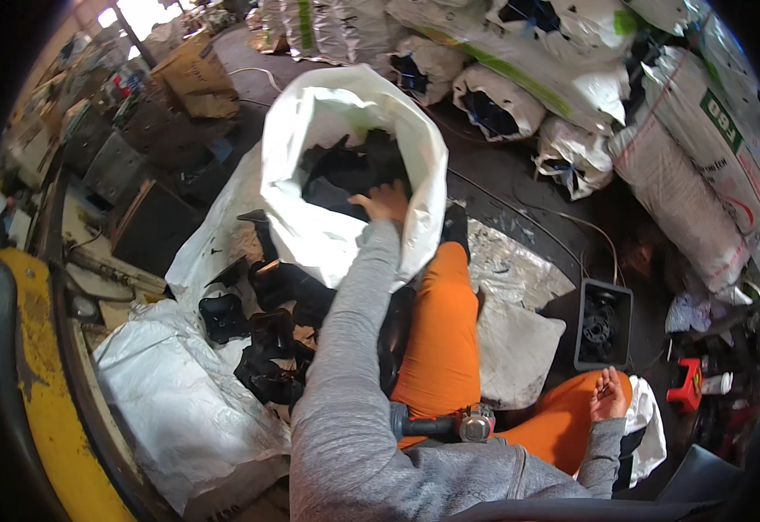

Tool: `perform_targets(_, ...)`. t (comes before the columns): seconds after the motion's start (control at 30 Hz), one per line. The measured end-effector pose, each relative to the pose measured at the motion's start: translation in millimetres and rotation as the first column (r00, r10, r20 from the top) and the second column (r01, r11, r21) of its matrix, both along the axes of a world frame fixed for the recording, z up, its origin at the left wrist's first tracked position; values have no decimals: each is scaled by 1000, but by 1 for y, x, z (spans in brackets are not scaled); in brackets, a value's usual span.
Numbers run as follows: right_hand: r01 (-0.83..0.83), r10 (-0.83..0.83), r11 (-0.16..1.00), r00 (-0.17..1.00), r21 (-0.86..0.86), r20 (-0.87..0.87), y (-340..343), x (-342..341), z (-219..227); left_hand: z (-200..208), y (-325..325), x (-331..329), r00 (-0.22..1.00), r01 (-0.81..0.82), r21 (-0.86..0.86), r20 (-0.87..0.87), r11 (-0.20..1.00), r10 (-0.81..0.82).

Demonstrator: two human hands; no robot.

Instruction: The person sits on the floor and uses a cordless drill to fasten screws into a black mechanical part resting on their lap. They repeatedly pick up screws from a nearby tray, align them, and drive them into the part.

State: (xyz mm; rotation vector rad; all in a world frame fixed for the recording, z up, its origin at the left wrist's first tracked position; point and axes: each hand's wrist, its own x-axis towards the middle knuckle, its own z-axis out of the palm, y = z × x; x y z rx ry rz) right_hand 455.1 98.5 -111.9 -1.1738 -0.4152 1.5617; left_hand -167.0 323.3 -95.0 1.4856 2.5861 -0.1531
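A tall white sack with its rim rolled outward stands in front of me, holding dark, flat-looking pieces. My left hand reaches down inside it, fingers spread over the dark pieces. I see no piece gripped there, though the fingers are partly hidden. Palm up, my right hand rests by my right knee. Its fingers are loosely curled and apart, with nothing visible in them. Left of the sack, shiny black moulded pieces lie heaped on a white sheet.
A grey bin of black ring-shaped parts stands right of my knees, near a red object. Filled sacks are piled at the far right. A yellow metal frame runs along the left. A cable crosses the dark floor.
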Motion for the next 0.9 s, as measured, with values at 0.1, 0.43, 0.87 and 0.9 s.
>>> perform_targets(0.1, 70, -71, 997, 996, 21, 52, -4, 22, 3, -1, 20, -47, 984, -143, 180, 134, 973, 119)
perform_targets(0.43, 661, -634, 750, 733, -37, 248, -61, 96, 41, -7, 68, -118, 982, 149, 309, -159, 939, -103)
perform_targets(0.87, 419, 818, 491, 78, -764, 569, -179, 234, -48, 63, -71, -34, 658, 709, 535, -269, 459, -703)
perform_targets(0.9, 415, 817, 517, 21, -749, 576, -176, 243, -64, 66, -79, -1, 454, 842, 461, -326, 281, -829)
